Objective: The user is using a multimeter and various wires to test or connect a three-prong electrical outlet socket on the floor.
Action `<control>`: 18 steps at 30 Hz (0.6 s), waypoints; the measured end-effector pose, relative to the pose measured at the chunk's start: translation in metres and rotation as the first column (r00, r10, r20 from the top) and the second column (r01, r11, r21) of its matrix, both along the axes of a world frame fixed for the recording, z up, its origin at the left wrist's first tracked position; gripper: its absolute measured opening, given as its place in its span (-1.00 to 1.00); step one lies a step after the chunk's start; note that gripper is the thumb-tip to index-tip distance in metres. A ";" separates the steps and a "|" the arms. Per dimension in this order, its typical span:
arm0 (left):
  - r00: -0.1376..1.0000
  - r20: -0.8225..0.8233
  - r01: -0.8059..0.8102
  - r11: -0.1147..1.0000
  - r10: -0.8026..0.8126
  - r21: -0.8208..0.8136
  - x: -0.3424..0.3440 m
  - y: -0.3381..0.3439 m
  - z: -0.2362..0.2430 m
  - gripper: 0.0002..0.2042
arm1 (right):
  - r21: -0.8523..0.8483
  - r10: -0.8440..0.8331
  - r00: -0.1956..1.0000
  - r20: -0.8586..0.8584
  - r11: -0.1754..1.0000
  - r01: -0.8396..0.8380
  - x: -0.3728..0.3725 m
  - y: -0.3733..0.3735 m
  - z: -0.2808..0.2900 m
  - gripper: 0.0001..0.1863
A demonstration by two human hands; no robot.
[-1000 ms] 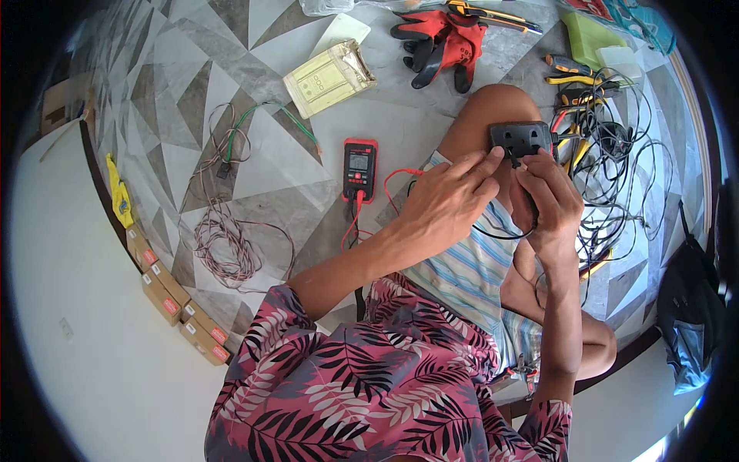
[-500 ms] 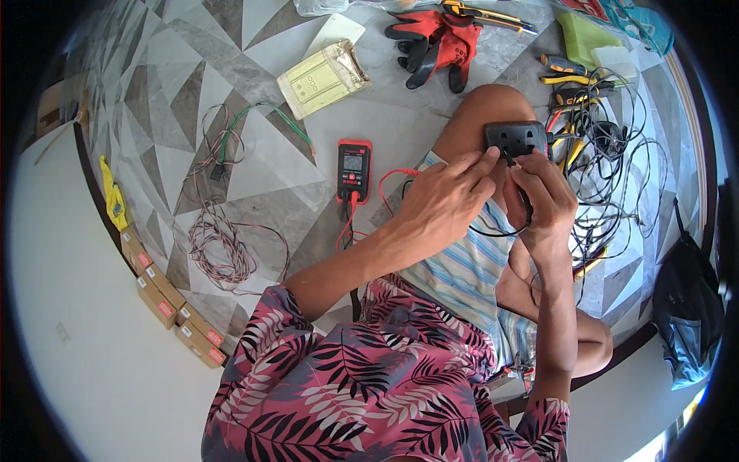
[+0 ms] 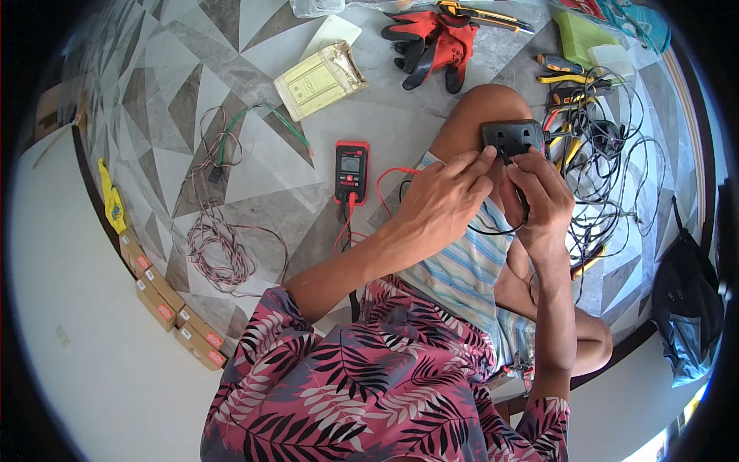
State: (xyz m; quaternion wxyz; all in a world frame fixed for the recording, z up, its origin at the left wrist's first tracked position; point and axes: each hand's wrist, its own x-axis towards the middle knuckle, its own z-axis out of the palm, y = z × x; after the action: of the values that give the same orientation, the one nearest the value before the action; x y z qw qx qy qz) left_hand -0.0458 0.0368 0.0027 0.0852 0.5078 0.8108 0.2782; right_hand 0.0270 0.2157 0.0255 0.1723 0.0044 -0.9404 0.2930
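Observation:
A black multi-socket block (image 3: 511, 134) rests by my raised knee. My left hand (image 3: 450, 189) is closed, its index fingertip at the block's near edge; the red test probe (image 3: 408, 170) runs under its palm, mostly hidden. My right hand (image 3: 543, 191) pinches a black test probe (image 3: 526, 206), its tip end beside the left fingertips at the sockets. Whether either tip sits inside a hole cannot be made out. A black lead (image 3: 493, 232) loops below both hands. Left of them, a red-and-black multimeter (image 3: 352, 173) lies on the floor with its leads plugged in.
Tangled black cables (image 3: 616, 177) and several pliers (image 3: 568, 77) lie at the right. Red-black gloves (image 3: 443, 46), a utility knife (image 3: 485, 17) and a yellowish box (image 3: 322, 80) are at the far side. Coiled wire (image 3: 219, 250) and small cardboard boxes (image 3: 158, 300) lie left.
The view has shifted very slightly, so the floor items appear a little further left. Both hands keep nearly the same hold and place at the socket block.

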 end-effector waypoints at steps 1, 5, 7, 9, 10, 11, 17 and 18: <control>1.000 0.007 -0.001 1.000 0.001 -0.011 0.000 0.000 0.000 -0.63 | -0.001 0.002 1.000 0.002 1.000 -0.002 0.000 0.000 0.000 -0.79; 1.000 -0.002 -0.012 1.000 0.012 -0.001 0.001 -0.001 -0.002 -0.62 | -0.007 -0.005 1.000 0.005 1.000 0.005 -0.001 -0.001 0.000 -0.78; 1.000 -0.008 -0.012 1.000 0.011 -0.007 0.002 -0.001 -0.003 -0.61 | 0.000 -0.003 1.000 -0.004 1.000 0.003 -0.001 -0.001 -0.001 -0.78; 1.000 -0.007 -0.010 1.000 0.010 -0.003 0.002 -0.001 -0.003 -0.61 | 0.002 0.001 1.000 0.004 1.000 -0.001 -0.001 0.000 0.000 -0.79; 1.000 -0.006 -0.009 1.000 0.009 -0.001 0.002 -0.001 -0.003 -0.62 | 0.003 0.005 1.000 0.013 1.000 -0.005 0.000 0.000 0.000 -0.80; 1.000 -0.006 -0.008 1.000 0.008 -0.002 0.002 -0.001 -0.003 -0.62 | 0.002 0.004 1.000 0.013 1.000 -0.004 0.000 0.000 -0.002 -0.80; 1.000 0.004 -0.022 1.000 0.022 0.012 0.003 0.001 -0.001 -0.64 | -0.026 -0.032 0.998 -0.046 0.999 0.031 -0.002 0.000 -0.007 -0.78; 1.000 0.016 -0.025 1.000 0.024 0.018 0.003 0.004 0.000 -0.67 | -0.034 -0.050 0.995 -0.083 0.998 0.047 0.000 0.002 -0.013 -0.79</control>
State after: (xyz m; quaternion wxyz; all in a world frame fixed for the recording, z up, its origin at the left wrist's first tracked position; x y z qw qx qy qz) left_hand -0.0424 0.0410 0.0022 0.0838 0.4964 0.8137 0.2906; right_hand 0.0267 0.2173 0.0128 0.2189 -0.0089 -0.9273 0.3035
